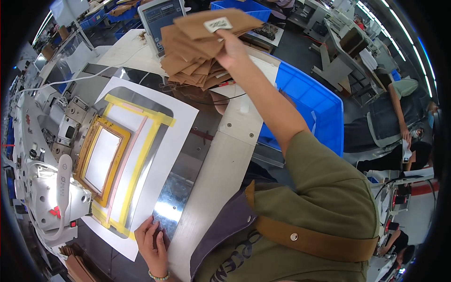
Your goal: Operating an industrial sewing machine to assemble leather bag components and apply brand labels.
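While the R hand (231,50) is up at the top of the view, fingers clenched on the near edge of a brown piece (242,19), that piece overlaps a messy brown pile (188,58) at the far end of the table (218,171), just beside a screen (162,23). Can't tell if the grip takes in 1 layer or more, nor if piece & pile touch. And look, a white label (218,24) on that piece, right by the fingertips, w/ dark print, too small to read for sure! Screen's got text too, v. tiny.

Down low, it's the L hand (151,242), beaded bracelet (159,277) at the wrist: fingers loosely bent & free, nr the corner of a big white sheet (183,117) and a shiny metal plate (171,202). Yellow tape (139,174) lines the panel on that sheet, w/ a yellow frame (120,152) to its L, right up against the white machine (29,136). Small print on the white lamp (64,178) there, approx. unreadable.

Over on the R, a blue bin (331,115) beside the table; big dark letters on the olive shirt (324,197), partly hidden by folds. Far R, another person (397,117) holds sth. white.
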A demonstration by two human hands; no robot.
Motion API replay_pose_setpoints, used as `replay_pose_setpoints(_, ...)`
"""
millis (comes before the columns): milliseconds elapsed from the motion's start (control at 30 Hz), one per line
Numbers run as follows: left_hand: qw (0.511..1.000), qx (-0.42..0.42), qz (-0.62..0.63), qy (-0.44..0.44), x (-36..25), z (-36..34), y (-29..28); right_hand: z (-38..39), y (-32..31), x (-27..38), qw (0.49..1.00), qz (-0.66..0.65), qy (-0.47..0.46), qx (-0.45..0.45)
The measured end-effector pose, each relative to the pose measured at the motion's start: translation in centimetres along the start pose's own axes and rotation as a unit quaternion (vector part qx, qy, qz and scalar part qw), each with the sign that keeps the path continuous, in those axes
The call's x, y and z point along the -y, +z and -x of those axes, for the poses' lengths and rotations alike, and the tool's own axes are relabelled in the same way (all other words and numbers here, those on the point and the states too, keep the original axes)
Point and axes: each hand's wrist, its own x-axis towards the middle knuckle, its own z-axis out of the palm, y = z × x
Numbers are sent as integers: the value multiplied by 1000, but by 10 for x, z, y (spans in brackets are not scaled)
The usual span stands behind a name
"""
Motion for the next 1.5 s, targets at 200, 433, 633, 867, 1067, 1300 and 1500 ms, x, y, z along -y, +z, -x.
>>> replay_pose_setpoints(200, 1000, -23, 7, 6, 0, 0, 2, 19, -32, -13, 999, 37, 12, 36)
replay_pose_setpoints(433, 1000, 5, -14, 12, 2, -1, 0, 49, -48, 26, 943, 299, -148, 0)
replay_pose_setpoints(633, 999, 11, -29, 22, 5, 0, -1, 7, -44, 13, 410, 733, -525, 136)
replay_pose_setpoints(867, 999, 16, -30, 8, 2, 0, -1, 20, -38, -49, 316, 811, -472, 140)
replay_pose_setpoints(1067, 999, 24, -38, 10, 4, 1, -1, 27, -95, 78, 469, 694, -537, 105)
replay_pose_setpoints(1300, 997, 27, -71, 19, 13, 0, -2, 17, -321, 219, 633, 752, 7, -186)
replay_pose_setpoints(1500, 997, 24, -73, 13, 13, 1, -3, 47, -411, 147, 655, 633, 331, -248)
